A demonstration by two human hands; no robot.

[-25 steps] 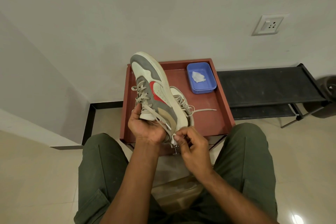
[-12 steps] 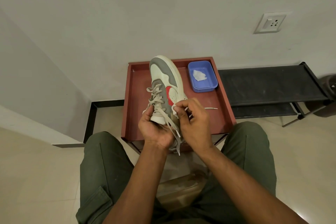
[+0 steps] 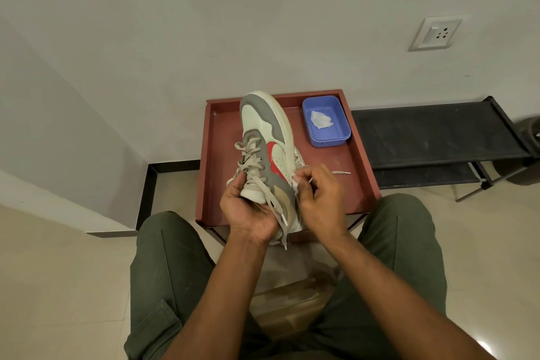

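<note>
A white and grey sneaker [image 3: 264, 131] with a red mark is held above the red-brown tray table [image 3: 222, 155], toe pointing away from me. My left hand [image 3: 248, 210] grips its heel end from below, thumb on the laces. My right hand [image 3: 320, 199] pinches a small white wad, cloth or tissue, against the sneaker's right side near the sole. A second sneaker lies behind, mostly hidden; its lace end [image 3: 342, 172] trails on the tray.
A blue plastic tub [image 3: 339, 137] holding a white wad sits at the tray's back right. A black low rack [image 3: 432, 137] stands to the right against the wall. A wall socket [image 3: 435, 35] is higher up. My knees flank the tray.
The sneaker swung from leaning left to pointing nearly straight away. My right hand rose from the heel end to the shoe's right side.
</note>
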